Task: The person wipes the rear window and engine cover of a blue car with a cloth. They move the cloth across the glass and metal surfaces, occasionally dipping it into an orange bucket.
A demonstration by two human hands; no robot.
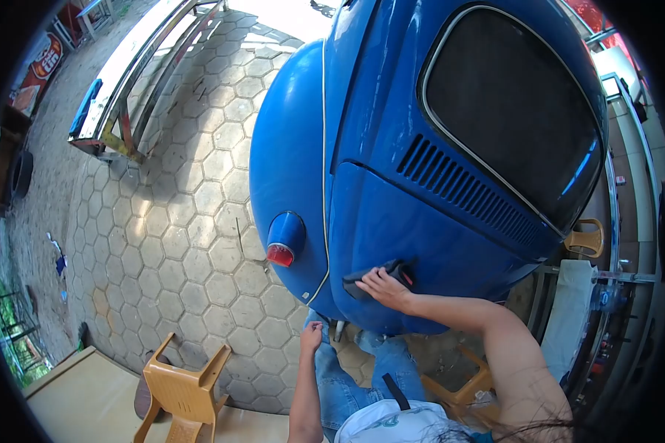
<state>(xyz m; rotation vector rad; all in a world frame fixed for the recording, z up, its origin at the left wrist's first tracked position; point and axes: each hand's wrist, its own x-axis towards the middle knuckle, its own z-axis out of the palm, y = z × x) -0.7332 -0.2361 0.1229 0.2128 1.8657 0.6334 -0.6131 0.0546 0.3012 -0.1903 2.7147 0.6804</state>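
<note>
A blue car (414, 244) with rounded bodywork fills the middle and right of the head view. My right hand (384, 288) presses a dark cloth (356, 286) against the car's lower rear panel, fingers bent over it. Left of that panel, a red tail light (280, 255) sits on the rounded fender (284, 162). My left hand (312, 337) hangs low by my jeans, just below the car, its fingers curled in and nothing visible in them. Above the panel are slotted vents (458, 184) and a dark rear window (513, 111).
Hexagonal paving (199, 244) covers the ground to the left. A tan plastic chair (185, 384) stands at the lower left, beside a pale tabletop (89, 399). A long bench-like frame (137, 81) is at the upper left. Glass-fronted shelving (606, 325) lines the right side.
</note>
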